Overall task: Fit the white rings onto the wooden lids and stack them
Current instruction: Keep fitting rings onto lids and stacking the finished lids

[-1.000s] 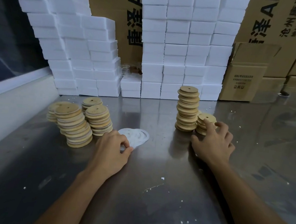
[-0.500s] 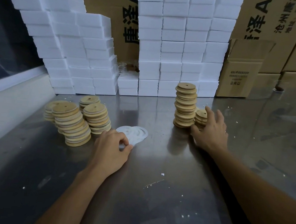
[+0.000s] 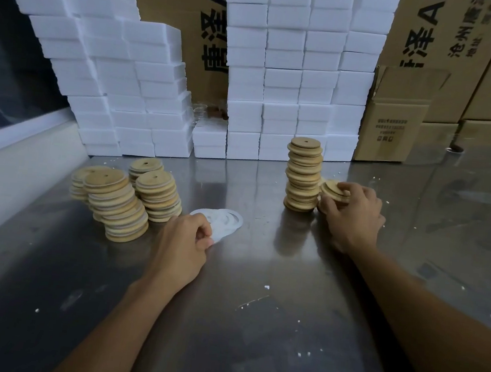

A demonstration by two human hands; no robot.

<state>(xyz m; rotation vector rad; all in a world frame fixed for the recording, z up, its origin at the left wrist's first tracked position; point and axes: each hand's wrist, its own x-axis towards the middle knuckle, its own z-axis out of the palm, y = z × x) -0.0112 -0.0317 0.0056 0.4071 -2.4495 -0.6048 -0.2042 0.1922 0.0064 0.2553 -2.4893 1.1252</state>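
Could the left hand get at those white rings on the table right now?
Probably yes. The left hand already pinches the near edge of the white rings, which lie flat on the bare metal table; nothing lies between them, and the leaning lid stacks stand off to one side.

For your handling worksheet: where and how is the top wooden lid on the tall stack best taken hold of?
Take the top lid by its rim, pinching opposite edges and coming from above. It lies flat and highest on the tall stack, so only its rim is free. The stack looks uneven, so probably lift straight up rather than sliding sideways; the right hand is beside it.
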